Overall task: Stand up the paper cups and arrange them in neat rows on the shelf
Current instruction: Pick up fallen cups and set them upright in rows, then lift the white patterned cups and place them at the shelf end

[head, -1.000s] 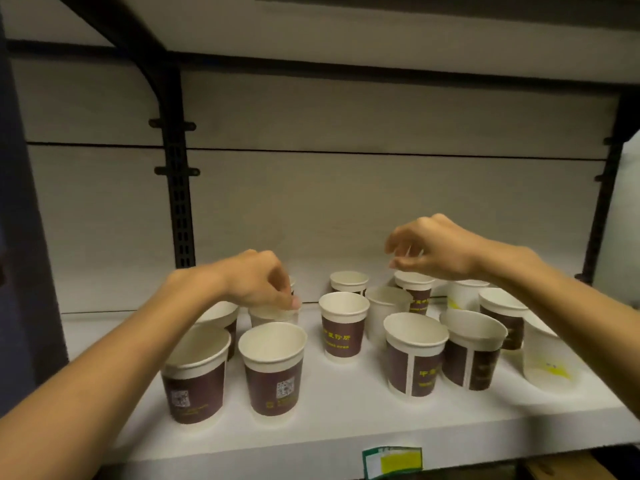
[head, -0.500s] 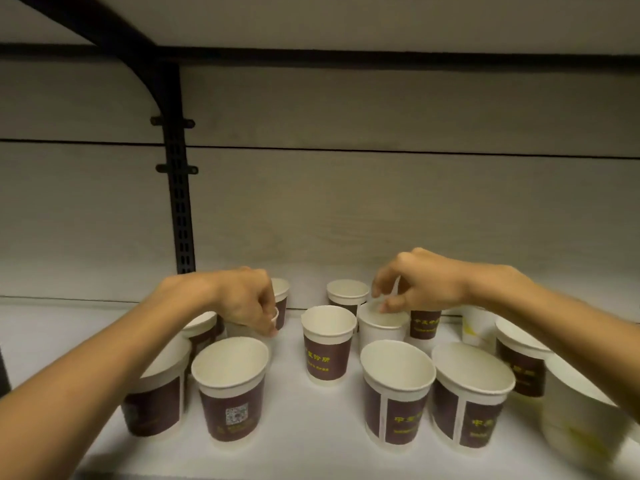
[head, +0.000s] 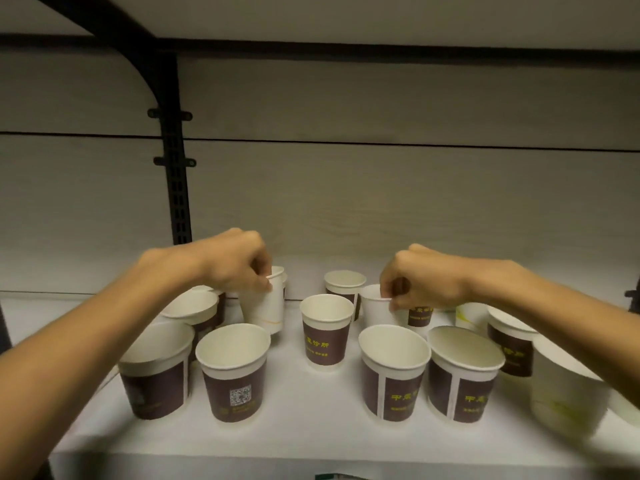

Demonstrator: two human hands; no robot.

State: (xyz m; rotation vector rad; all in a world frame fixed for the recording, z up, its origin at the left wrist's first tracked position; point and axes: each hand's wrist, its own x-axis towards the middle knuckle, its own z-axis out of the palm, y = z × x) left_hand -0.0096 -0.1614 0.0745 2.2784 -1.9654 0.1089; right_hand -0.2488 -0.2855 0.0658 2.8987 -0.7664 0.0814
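Here the left hand [head: 239,263] pinches the rim of a white cup [head: 265,306], tilted and lifted off the shelf [head: 311,431]. The right hand [head: 420,282] pinches the rim of another white cup [head: 375,308] standing among upright brown cups [head: 323,332].

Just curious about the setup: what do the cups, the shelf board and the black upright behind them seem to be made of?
Cups: paper, probably; thin rolled rims, matte white insides, printed brown wraps.
Shelf board: smooth, matte white surface, possibly laminate or painted metal; can't tell which.
Black upright: likely painted metal, given its rows of punched slots.
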